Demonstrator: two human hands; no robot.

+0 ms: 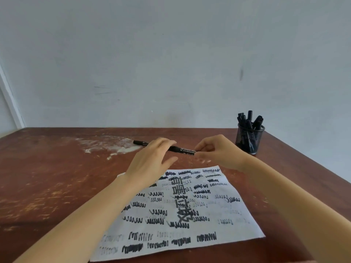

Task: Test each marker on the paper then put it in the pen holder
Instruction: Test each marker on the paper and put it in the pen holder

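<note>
Forearms (79,221), bare, two, are seen reaching in from the near edge on either side of the sheet.

Paper (190,230): one white sheet, laid flat on the near middle of the table (47,186), covered with rows of black scribbles and some large black characters down its centre.

Marker (183,149): black, with pale print on the barrel, held roughly level just beyond the far edge of the paper. Its middle is hidden by fingers; its left end is seen projecting past the left hand.

Left hand (150,164): fingers are laid nearly straight over the barrel, and the thumb is spread apart below it, not closed on it.

Right hand (221,152): the right end of the marker is pinched between thumb and forefinger.

Pen holder (249,141): black mesh cup, upright, at the far right of the table, well apart from the hands. Several black markers (249,118) are stood in it, leaning against the rim.

Table: reddish-brown wood, worn and scuffed; a white smear (110,144) is noted at the far middle-left.

Wall (171,63): pale grey, faintly marked.
</note>
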